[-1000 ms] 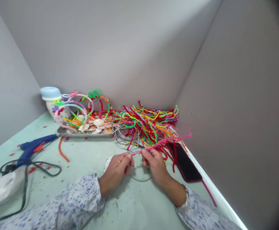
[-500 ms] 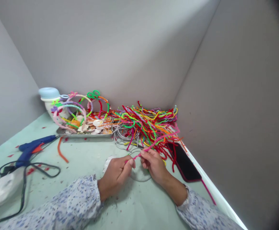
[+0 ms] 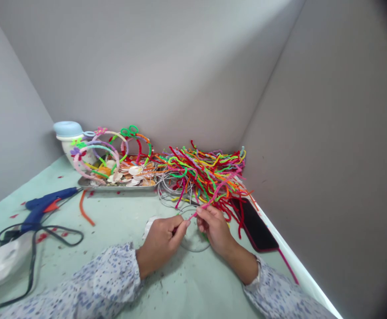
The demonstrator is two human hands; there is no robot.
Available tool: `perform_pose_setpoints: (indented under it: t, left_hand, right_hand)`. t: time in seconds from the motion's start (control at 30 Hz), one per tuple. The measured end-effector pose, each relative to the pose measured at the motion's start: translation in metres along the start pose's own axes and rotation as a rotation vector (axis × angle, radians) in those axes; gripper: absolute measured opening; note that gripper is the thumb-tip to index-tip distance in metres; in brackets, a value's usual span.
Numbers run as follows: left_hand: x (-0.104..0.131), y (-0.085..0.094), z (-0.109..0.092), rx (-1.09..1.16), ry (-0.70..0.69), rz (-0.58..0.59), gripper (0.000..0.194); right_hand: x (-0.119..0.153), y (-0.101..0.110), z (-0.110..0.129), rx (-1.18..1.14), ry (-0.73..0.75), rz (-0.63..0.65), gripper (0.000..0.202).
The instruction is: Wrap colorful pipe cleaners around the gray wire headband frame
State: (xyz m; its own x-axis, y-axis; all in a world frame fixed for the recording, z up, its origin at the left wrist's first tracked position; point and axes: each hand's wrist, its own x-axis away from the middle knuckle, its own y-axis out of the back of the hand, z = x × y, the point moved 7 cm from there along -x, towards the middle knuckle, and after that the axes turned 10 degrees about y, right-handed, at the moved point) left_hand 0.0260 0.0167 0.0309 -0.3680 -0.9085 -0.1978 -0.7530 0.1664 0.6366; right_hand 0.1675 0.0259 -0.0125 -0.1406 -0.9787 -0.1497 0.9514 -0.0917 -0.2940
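A pink pipe cleaner (image 3: 220,188) runs up and right from between my hands toward the pile. My left hand (image 3: 164,239) pinches its near end between thumb and curled fingers. Just to the right, my right hand (image 3: 215,226) is closed on it a short way along, thumb against fingertips. Below and between the hands a thin grey wire ring (image 3: 193,250) shows, partly covered by the fingers. A bit of green shows beside my right fingers; what it belongs to is hidden.
A heap of coloured pipe cleaners (image 3: 203,170) lies behind my hands, beside coiled grey wire (image 3: 167,188). Left of it, a metal tray (image 3: 123,188) holds shells and decorated headbands (image 3: 95,148). A blue glue gun (image 3: 44,204) with its cord lies left. A phone (image 3: 258,226) rests right.
The pink pipe cleaner's far part has swung lower and left, and the stretch between my hands looks straighter. My left hand has shifted slightly; both hands keep hold.
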Motion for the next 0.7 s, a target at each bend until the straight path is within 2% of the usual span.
perform_pose_setpoints:
  t: [0.17, 0.33, 0.53, 0.63, 0.7]
  left_hand:
    - [0.002, 0.0, -0.001, -0.024, -0.009, -0.009, 0.039]
    - [0.001, -0.003, 0.003, 0.124, 0.054, 0.107, 0.04]
    - [-0.001, -0.005, 0.003, 0.2, 0.072, 0.136, 0.03]
    - [-0.001, -0.008, 0.003, 0.18, 0.069, 0.155, 0.028]
    - [-0.001, -0.01, 0.005, 0.174, 0.081, 0.162, 0.027]
  right_hand:
    - [-0.001, 0.001, -0.002, 0.015, -0.008, -0.003, 0.03]
    - [-0.002, 0.002, 0.0, 0.074, 0.042, 0.046, 0.03]
    - [0.005, -0.009, 0.012, 0.163, 0.113, 0.149, 0.028]
    - [0.006, -0.011, 0.015, 0.133, 0.13, 0.165, 0.022]
    - [0.004, -0.008, 0.011, 0.062, 0.109, 0.132, 0.021]
